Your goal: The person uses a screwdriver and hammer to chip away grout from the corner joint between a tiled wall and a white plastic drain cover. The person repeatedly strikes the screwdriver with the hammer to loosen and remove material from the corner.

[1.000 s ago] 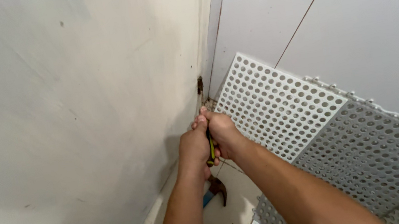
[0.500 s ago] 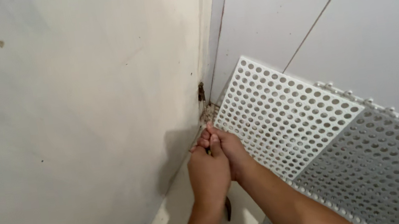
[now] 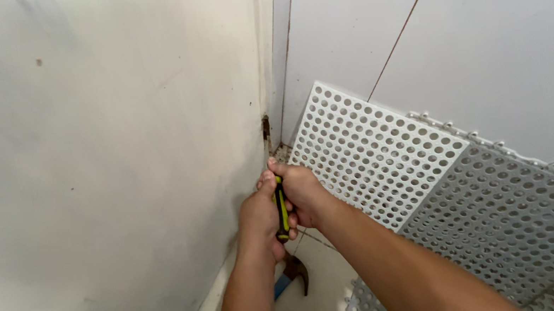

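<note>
Two bare forearms in view, coming in from the near edge; nothing above the elbow is visible. No sleeves, cuffs or gloves on either arm. No watch, wristband, bracelet or rings visible. Left hand (image 3: pixel 259 216): back of hand faces the camera, knuckles and thumb visible, thumbnail short. Right hand (image 3: pixel 303 191): mostly the back and thumb side visible, fingers largely hidden behind the left. Right forearm looks bigger, closer to the lens. No markings, tape or bandages on what shows. Rest of the body and clothing out of frame.
</note>
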